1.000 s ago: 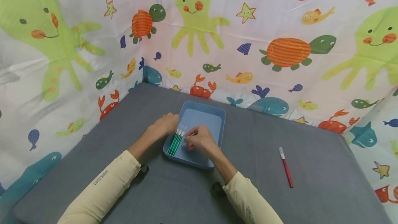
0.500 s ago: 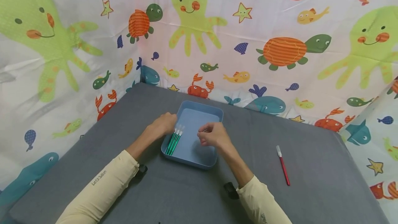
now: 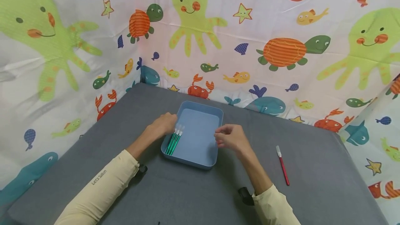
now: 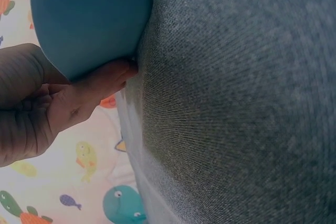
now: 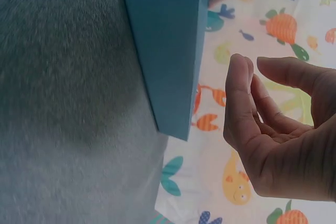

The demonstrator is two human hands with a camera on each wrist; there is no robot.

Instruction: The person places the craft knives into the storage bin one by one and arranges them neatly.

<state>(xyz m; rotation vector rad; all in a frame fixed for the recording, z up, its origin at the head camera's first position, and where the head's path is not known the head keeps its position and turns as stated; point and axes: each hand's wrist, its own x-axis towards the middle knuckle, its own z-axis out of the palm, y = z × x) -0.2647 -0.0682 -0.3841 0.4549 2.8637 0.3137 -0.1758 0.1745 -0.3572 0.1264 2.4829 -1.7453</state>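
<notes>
A blue tray (image 3: 198,131) lies on the grey table. Along its left side sit several slim green sticks (image 3: 173,143) with pale, clear tips, like capped brushes; they lie side by side. My left hand (image 3: 164,124) grips the tray's left wall; in the left wrist view, the fingers (image 4: 107,77) press the outer side of the blue wall (image 4: 94,22). Over the tray's right edge hovers my right hand (image 3: 231,137). Its fingers are loosely bent with nothing between them, and the right wrist view shows this hand (image 5: 278,124) apart from the tray wall (image 5: 165,51).
A similar red stick (image 3: 283,166) with a pale tip lies on the table (image 3: 315,173) to the right. A curtain (image 3: 200,65) printed with sea animals hangs behind the table and at both sides.
My right hand has lifted away from beside the green sticks and moved right to the tray's right edge. The left hand has kept its hold on the tray.
</notes>
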